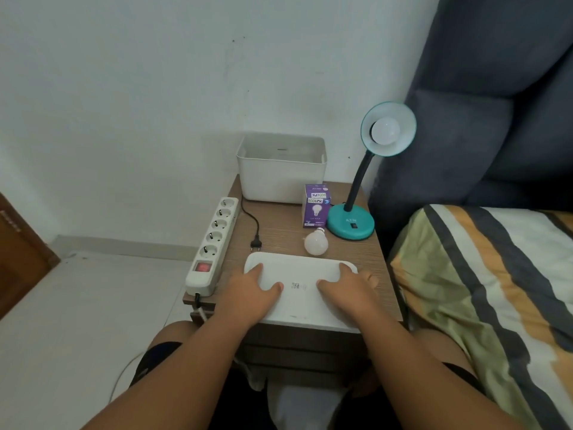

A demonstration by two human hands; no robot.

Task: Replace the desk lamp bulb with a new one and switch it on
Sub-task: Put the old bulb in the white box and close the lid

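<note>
A teal desk lamp (351, 225) stands at the table's right rear, with a white bulb (385, 130) in its shade, unlit. A loose white bulb (316, 242) lies on the table in front of a purple bulb box (315, 211). The lamp's black plug (256, 243) lies unplugged beside a white power strip (214, 243) whose red switch glows. My left hand (252, 293) and my right hand (347, 290) both rest on a white lid (299, 287) at the table's front edge, fingers spread over its ends.
A white open bin (280, 178) stands at the back of the wooden bedside table (279, 225). A bed with a striped blanket (483, 274) and a dark headboard (496, 88) lie to the right. Pale floor lies to the left.
</note>
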